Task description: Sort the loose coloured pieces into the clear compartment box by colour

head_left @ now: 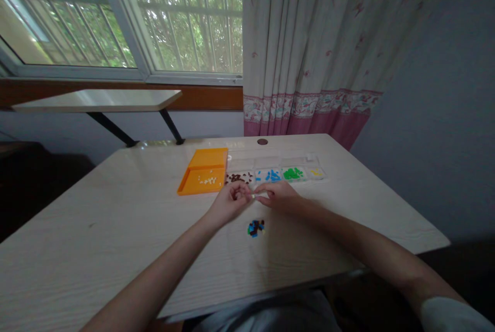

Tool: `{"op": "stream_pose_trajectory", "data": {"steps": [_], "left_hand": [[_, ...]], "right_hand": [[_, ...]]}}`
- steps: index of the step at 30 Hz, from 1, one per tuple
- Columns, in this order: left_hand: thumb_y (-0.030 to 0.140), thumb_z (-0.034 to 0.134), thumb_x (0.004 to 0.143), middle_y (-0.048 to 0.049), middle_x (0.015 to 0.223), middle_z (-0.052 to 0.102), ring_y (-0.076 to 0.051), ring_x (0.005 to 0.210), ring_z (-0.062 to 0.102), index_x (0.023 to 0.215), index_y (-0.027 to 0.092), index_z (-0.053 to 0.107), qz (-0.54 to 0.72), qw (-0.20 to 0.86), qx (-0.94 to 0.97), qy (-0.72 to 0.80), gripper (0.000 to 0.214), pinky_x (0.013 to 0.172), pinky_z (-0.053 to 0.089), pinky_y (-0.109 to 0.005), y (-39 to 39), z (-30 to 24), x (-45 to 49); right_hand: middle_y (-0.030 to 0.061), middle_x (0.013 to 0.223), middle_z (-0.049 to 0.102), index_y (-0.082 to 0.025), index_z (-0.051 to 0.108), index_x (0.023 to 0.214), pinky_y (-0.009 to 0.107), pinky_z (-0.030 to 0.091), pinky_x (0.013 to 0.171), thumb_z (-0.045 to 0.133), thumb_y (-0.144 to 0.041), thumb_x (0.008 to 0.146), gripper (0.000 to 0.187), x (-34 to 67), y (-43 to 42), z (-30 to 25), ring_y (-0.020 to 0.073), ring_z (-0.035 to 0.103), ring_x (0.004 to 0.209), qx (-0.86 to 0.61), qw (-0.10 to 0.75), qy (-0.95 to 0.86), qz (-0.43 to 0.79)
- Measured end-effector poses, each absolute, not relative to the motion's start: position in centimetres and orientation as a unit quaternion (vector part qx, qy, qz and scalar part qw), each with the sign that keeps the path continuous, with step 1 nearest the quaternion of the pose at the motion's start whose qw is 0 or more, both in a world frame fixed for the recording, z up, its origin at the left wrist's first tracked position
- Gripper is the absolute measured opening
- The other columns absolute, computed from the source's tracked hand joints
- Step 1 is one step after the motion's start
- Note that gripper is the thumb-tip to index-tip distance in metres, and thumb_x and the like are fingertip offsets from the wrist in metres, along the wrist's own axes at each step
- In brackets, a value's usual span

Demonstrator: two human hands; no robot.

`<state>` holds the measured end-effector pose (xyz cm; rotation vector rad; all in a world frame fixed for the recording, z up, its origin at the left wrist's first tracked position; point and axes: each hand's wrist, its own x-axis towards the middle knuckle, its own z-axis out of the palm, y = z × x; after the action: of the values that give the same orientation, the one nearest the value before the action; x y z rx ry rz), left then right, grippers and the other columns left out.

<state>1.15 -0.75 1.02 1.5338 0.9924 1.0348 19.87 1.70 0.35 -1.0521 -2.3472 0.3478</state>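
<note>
My left hand (234, 199) and my right hand (279, 195) meet above the table, fingertips almost touching. Pinched between them is a small pale piece (253, 196), too tiny to make out in detail. Just behind my left hand, an orange tray (185, 187) holds several small white pieces (209, 180). Beyond my fingers a clear compartment box (323, 173) holds brown pieces (235, 178), blue pieces (273, 175), green pieces (293, 173) and a few yellow pieces (316, 172). A little pile of mixed coloured pieces (256, 228) lies nearer to me, below my hands.
The pale wooden table (154, 239) reaches toward the window (185, 22). A raised shelf (100, 99) on black brackets stands at the back left. A curtain (309, 53) hangs behind the table. Near the back edge is a round dark cable hole (262, 142).
</note>
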Motion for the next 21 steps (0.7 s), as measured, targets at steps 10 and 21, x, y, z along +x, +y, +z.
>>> {"op": "stream_pose_trajectory", "data": {"steps": [10,21], "left_hand": [[0.036,0.060,0.071,0.0076,0.049,0.037,-0.004,0.042,0.027,0.077,0.013,0.056,0.398,0.416,0.698,0.425,0.024,0.040,0.019,-0.016,-1.0,0.8,0.8],[0.024,0.051,0.080,-0.0041,0.082,0.060,-0.012,0.074,0.053,0.083,0.016,0.060,0.358,0.156,0.839,0.380,0.012,0.064,0.042,-0.021,-1.7,1.6,0.3]], "right_hand": [[-0.0020,0.050,0.056,-0.021,0.067,0.087,0.019,0.033,0.053,0.052,-0.035,0.080,0.022,19.8,0.4,0.1,0.0089,0.048,0.047,-0.348,0.332,-0.877,0.003],[-0.0041,0.046,0.050,-0.021,0.067,0.082,0.019,0.030,0.051,0.055,-0.036,0.078,0.020,20.1,0.3,-0.1,0.0076,0.044,0.045,-0.340,0.327,-0.881,0.041]]}}
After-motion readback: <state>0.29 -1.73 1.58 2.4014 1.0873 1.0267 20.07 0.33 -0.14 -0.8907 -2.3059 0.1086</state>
